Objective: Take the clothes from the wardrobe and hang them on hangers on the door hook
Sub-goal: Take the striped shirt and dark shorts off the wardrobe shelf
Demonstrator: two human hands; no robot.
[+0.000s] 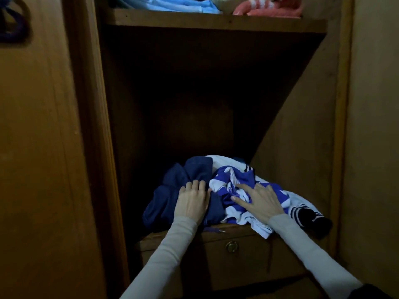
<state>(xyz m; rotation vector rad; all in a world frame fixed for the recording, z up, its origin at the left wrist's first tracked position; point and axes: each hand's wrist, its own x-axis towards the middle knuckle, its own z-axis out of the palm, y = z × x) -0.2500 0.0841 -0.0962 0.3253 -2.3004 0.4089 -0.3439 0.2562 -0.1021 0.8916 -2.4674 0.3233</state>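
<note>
A pile of clothes lies on the lower shelf of a dark wooden wardrobe (pixel 216 20). A crumpled dark blue garment (pixel 183 175) is on the left of the pile. A blue and white striped garment (pixel 231 180) lies on the right, over a white piece with a black striped cuff (pixel 311 216). My left hand (pixel 192 199) rests flat on the dark blue garment, fingers together. My right hand (pixel 259 198) presses on the striped garment with fingers spread. Neither hand has a clear grip on the cloth. No hanger or door hook is in view.
The shelf above holds light blue fabric (pixel 172 4) and a pink and white knit item (pixel 269 7). Below the pile is a drawer with a round brass lock (pixel 232 247). The open wardrobe door (pixel 38 147) stands at the left, with a dark blue loop (pixel 13 24) hanging on it.
</note>
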